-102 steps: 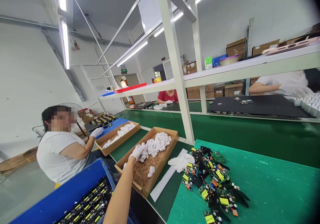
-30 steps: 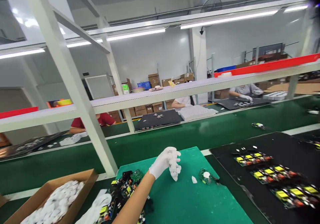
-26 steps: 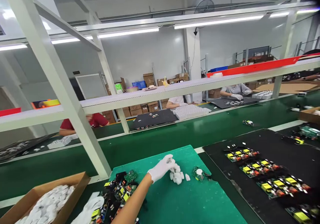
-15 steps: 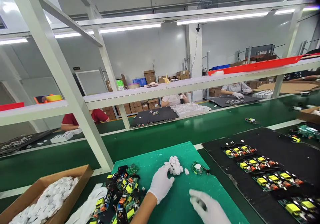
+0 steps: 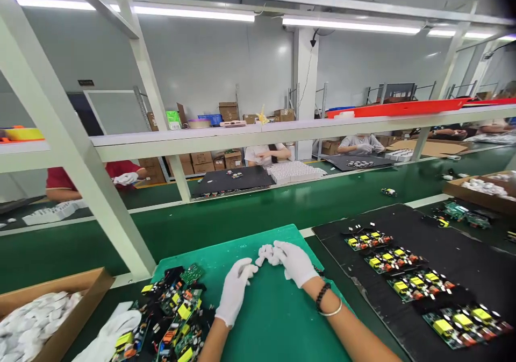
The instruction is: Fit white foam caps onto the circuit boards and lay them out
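A pile of small white pieces (image 5: 266, 254) sits on the green mat (image 5: 278, 324). My right hand (image 5: 297, 264), in a white glove, reaches over the pile's right side, its fingers stretched out and touching the pieces. Left of the pile is my left hand (image 5: 234, 291), also gloved, with bent fingers somewhat apart and nothing visible in them. A jumbled heap of circuit boards (image 5: 183, 311) with yellow and orange parts lies at the mat's left edge. Behind my right wrist, a small circuit board (image 5: 318, 270) is mostly hidden.
At the left stands a cardboard box (image 5: 94, 292) of white pieces, beside a spare white glove (image 5: 108, 335). Rows of circuit boards (image 5: 421, 284) lie on a black sheet (image 5: 363, 268) at right. A shelf beam (image 5: 226, 142) crosses ahead; co-workers sit beyond the green belt (image 5: 242, 206).
My right hand has moved up and left from the near right of the mat to the pile. My left hand has drawn back from the pile. The view has shifted.
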The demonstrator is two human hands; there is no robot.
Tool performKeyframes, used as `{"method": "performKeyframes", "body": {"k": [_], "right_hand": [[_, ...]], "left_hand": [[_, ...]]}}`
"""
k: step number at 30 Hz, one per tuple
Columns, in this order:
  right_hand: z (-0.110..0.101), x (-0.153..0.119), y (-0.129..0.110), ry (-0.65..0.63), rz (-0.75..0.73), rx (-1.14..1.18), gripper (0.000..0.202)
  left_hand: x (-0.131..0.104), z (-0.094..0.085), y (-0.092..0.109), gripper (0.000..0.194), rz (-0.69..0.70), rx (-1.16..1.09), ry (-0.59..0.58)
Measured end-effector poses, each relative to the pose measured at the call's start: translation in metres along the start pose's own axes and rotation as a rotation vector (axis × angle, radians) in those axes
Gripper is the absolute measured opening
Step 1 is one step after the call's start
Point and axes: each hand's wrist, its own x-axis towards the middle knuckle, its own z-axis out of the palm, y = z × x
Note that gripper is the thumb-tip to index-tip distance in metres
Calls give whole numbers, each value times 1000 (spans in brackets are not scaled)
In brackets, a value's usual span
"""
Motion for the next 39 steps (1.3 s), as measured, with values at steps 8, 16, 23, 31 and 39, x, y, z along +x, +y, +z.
{"method": "performKeyframes", "body": {"k": [8,16,23,31,39], "right_hand": [[-6,-3,26,38,4,-143,37],[-5,-5,36,-21,39,-77,28],[-5,-1,38,24,45,79,26],[-3,-2,28,177,-4,63,33],[5,-18,1,87,-162,-359,36]], "left_hand": [[-14,0,19,30,-180,-630,-115],[-14,1,26,51,-299,-498,-82],[-8,3,11,42,-284,-507,-123],[-7,12,3,45,-265,-447,-215],[-10,12,12,48,-295,-419,-213]]}}
